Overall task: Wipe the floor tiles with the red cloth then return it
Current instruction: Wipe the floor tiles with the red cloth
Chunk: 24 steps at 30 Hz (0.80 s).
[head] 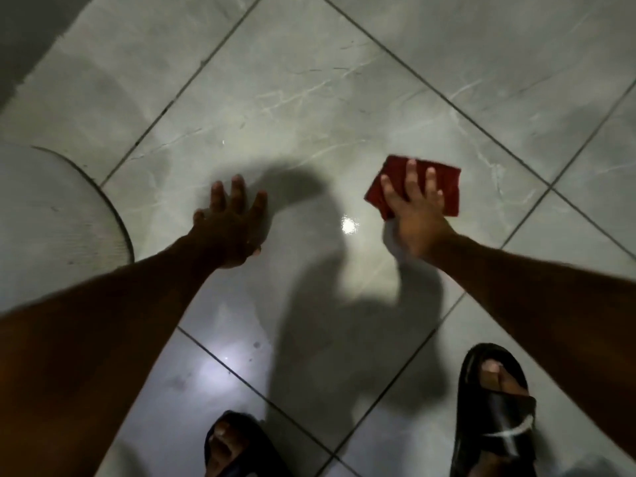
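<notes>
The red cloth is found on the floor tiles at centre right, directly beneath the right hand, so no reach is required; the cloth lies under the fingers and extends beyond them to the far and right sides. Its long axis appears to run left to right, slightly tilted, with the far edge and right edge exposed. The right hand is laid flat on the cloth with fingers spread and pressed down, palm trailing on the near side; the cloth is pinned to the tile rather than pinched. The left hand is well apart to the left, fingers splayed, resting on bare tile as a brace, and holds nothing. The cloth is judged to be in mid-wipe. A glossy patch is seen between the hands, near the cloth. Two sandalled feet are noted at the near edge. A mat lies at far left.
</notes>
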Available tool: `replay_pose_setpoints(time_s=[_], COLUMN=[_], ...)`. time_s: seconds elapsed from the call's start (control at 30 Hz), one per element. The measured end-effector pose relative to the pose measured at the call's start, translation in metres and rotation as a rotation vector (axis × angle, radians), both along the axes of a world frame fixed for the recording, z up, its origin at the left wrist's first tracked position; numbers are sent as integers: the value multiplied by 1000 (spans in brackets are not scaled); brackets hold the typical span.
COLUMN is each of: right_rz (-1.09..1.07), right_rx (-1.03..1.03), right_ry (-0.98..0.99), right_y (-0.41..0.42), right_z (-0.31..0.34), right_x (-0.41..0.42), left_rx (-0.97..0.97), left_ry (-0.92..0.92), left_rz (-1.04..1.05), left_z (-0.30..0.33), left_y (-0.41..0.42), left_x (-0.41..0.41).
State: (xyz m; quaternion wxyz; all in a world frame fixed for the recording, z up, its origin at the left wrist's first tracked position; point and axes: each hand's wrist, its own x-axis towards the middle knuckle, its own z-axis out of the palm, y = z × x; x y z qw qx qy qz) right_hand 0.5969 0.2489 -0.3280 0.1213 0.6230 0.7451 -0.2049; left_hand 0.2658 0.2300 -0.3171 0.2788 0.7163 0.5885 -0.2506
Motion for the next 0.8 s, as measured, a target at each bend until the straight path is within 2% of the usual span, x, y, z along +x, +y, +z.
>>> replay_pose_setpoints(time_s=[0.07,0.13,0.2,0.27,0.33,0.37,0.43,0.5,0.57,0.63,0.73,0.8], right_rz=[-25,233,453,536,462,353,80,6,102,280,667,847], right_rx=[23,30,9,-62,-85,-72,-1,6,42,89,-16,-68], right_ry=[33,60,143,160,131,96,49,110,163,173,125,107], right_y=[4,-47,-122,-162,-143,-117,-48,16,33,-11,-123,-137], right_z=[-5,-7,2,15,21,19,9,-3,-11,-15,-4,7], right_x=[-45,-77,-69,-26,15,22,2,-52,-105,-132,-78,-10], left_rx=[1,-1,-4,-7,-9,-10,-10,-7,-5,3,30,33], left_ry=[-3,-12,-19,-20,-14,-11,-12,-20,-31,-46,-74,-66], left_rz=[2,17,20,25,21,16,19,32,45,54,41,30], left_z=[-1,0,2,4,6,6,6,4,0,0,3,5], left_y=[0,1,0,0,0,1,1,1,1,0,-1,-1], left_x=[0,-1,0,1,5,7,7,4,2,-1,-4,-2])
